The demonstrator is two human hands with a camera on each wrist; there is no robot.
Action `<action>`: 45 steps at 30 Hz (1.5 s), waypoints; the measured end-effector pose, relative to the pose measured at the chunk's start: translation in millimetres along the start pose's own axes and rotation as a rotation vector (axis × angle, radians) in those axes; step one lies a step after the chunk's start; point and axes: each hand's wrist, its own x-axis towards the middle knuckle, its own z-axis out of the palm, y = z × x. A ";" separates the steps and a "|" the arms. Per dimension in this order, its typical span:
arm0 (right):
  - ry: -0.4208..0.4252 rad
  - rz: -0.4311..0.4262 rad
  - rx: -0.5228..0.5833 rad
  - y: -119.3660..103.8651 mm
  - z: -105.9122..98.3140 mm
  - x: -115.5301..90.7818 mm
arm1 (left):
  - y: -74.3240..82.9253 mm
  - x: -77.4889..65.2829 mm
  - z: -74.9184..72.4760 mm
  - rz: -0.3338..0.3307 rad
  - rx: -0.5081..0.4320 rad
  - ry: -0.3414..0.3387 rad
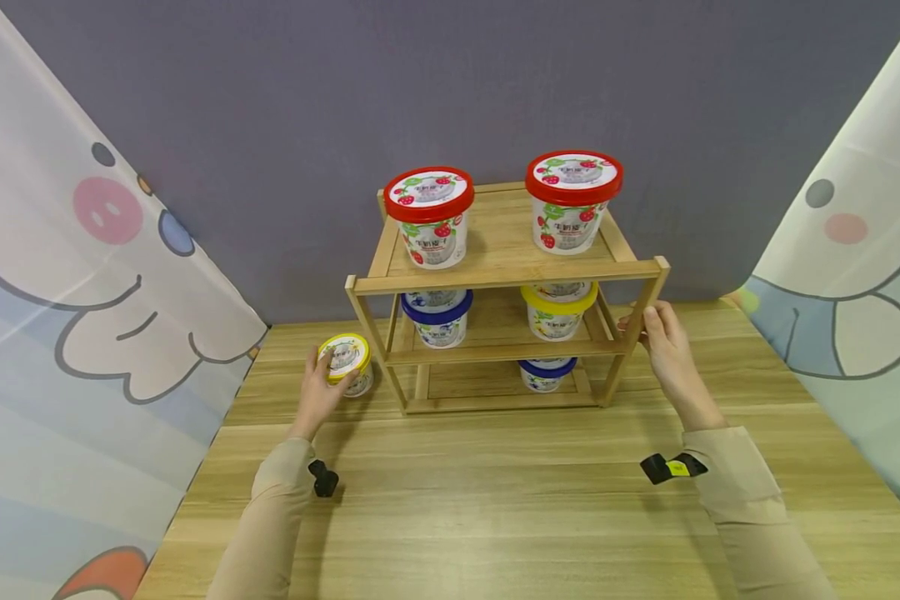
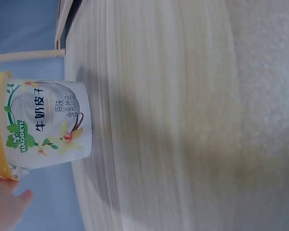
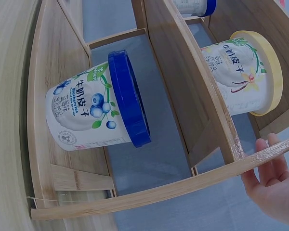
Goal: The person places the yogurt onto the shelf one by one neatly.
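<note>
At the left of the head view, my left hand (image 1: 321, 392) grips a yellow-lidded tub (image 1: 358, 385) at its lid, fingers along the left side and thumb at the near right. The tub stands upright close beside the wooden rack; its vanilla-flower label (image 2: 48, 125) faces the left wrist camera. On the other side, my right hand (image 1: 667, 346) holds the right upright of the three-tier wooden rack (image 1: 502, 283). The right wrist view shows its fingers (image 3: 277, 161) curled behind that post, near the middle shelf.
Two red-lidded strawberry tubs (image 1: 431, 237) stand on the top shelf. On the middle shelf are a blue-lidded tub (image 1: 441, 329) and another yellow-lidded tub (image 1: 555, 321). A blue-lidded blueberry tub (image 3: 86, 108) sits on the bottom shelf. Cartoon-printed curtains (image 1: 120, 333) flank the wooden table (image 1: 480, 500).
</note>
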 end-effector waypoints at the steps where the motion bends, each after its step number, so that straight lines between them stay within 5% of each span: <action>1: -0.002 -0.001 0.000 -0.3 0.1 -0.1 | -0.4 0.0 0.0 0.000 0.001 -0.001; 7: 0.007 -0.017 0.032 -1.7 1.1 -0.6 | 1.2 -1.4 1.5 -0.006 -0.002 0.017; 16: 0.014 -0.028 0.031 -17.1 11.7 -3.8 | 4.4 -3.2 9.3 0.025 0.037 0.176; 30: -0.002 -0.017 0.018 -8.4 5.2 -1.2 | 10.9 -6.2 19.3 0.017 0.062 0.310; 36: 0.004 -0.010 0.022 0.4 1.0 0.4 | 9.2 -5.5 20.2 0.004 0.035 0.297; 45: 0.006 -0.018 0.021 -0.9 1.0 -0.2 | 6.4 1.6 15.7 -0.085 -0.157 0.146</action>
